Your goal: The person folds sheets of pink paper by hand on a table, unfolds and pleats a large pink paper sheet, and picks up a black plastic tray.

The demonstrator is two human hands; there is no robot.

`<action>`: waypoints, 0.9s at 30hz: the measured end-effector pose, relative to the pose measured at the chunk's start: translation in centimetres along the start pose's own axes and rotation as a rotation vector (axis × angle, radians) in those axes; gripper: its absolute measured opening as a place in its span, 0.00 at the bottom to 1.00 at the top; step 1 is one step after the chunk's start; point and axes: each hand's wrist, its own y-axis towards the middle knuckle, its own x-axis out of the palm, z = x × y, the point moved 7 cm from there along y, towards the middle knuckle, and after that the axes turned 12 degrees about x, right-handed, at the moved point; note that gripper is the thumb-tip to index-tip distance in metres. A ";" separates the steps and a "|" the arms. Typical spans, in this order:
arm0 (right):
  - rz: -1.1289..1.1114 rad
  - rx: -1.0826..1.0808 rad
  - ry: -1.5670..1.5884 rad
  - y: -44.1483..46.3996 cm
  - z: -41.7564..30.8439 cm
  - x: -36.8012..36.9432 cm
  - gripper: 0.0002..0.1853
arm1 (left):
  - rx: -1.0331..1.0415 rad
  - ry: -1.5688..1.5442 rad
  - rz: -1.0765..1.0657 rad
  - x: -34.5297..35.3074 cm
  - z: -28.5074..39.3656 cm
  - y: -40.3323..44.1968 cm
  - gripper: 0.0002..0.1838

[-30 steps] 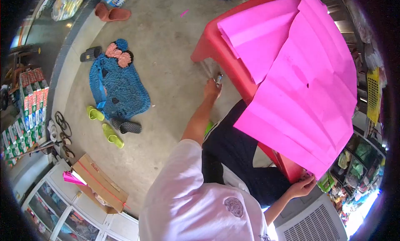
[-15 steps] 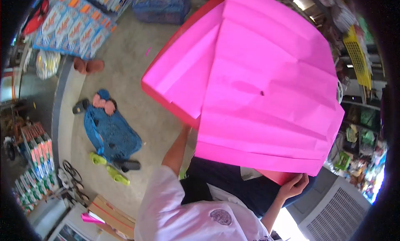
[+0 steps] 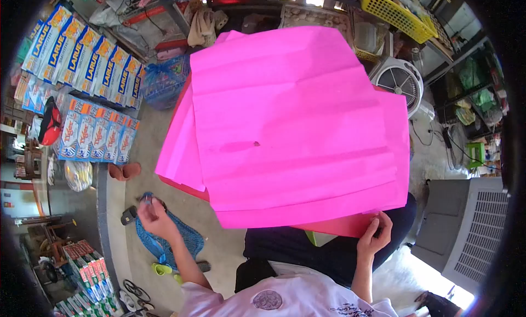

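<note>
A large sheet of creased bright pink paper [image 3: 296, 114] lies over a red board [image 3: 329, 225], whose edges show at the left and at the bottom. The paper has a small dark mark near its middle, and another pink layer [image 3: 178, 153] sticks out at the left. My right hand [image 3: 377, 232] is closed on the red board's lower right edge, close to the paper's corner. Off to the left, away from the paper, my left hand [image 3: 156, 218] is raised with its fingers curled together and slightly blurred; anything between them is too small to make out.
Stacked beer cartons [image 3: 82, 54] stand at the left. A blue mat [image 3: 183, 240] with slippers lies on the floor. At the right are a white fan [image 3: 399, 81], a grey louvred unit [image 3: 476, 229] and a yellow basket [image 3: 397, 16] on a shelf.
My left hand has come out from under the board's left side and swung left into the open. The board and paper now sit lower and more level. My right hand keeps its hold.
</note>
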 end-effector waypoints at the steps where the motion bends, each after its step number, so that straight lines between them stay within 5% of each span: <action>1: -0.007 0.026 0.028 -0.1 0.4 -0.1 0.11 | 0.035 -0.022 -0.055 1.5 3.1 1.6 0.10; 4: -0.024 0.046 0.092 -0.2 0.7 -0.6 0.11 | 0.356 0.314 -0.431 5.6 11.3 0.7 0.15; 8: -0.064 0.049 0.155 0.1 0.4 -1.3 0.11 | 0.605 0.042 -0.725 8.8 19.8 -7.5 0.17; 12: -0.052 0.063 0.263 0.1 0.8 -1.9 0.11 | 0.557 -0.322 -1.180 13.4 26.9 -17.9 0.17; 15: -0.057 0.105 0.409 0.0 0.9 -2.3 0.12 | 0.618 -0.407 -1.277 15.6 30.4 -22.5 0.18; 21: -0.008 0.180 0.430 -0.2 1.7 -2.9 0.13 | 0.504 -0.130 -0.647 10.6 23.9 -14.0 0.15; 25: -0.023 0.215 0.475 -0.5 2.6 -2.6 0.16 | -0.058 0.033 -0.307 4.3 10.7 -5.6 0.15; 27: -0.044 0.202 0.483 -0.5 2.5 -2.4 0.17 | -0.143 0.071 -0.263 3.0 6.3 -2.4 0.16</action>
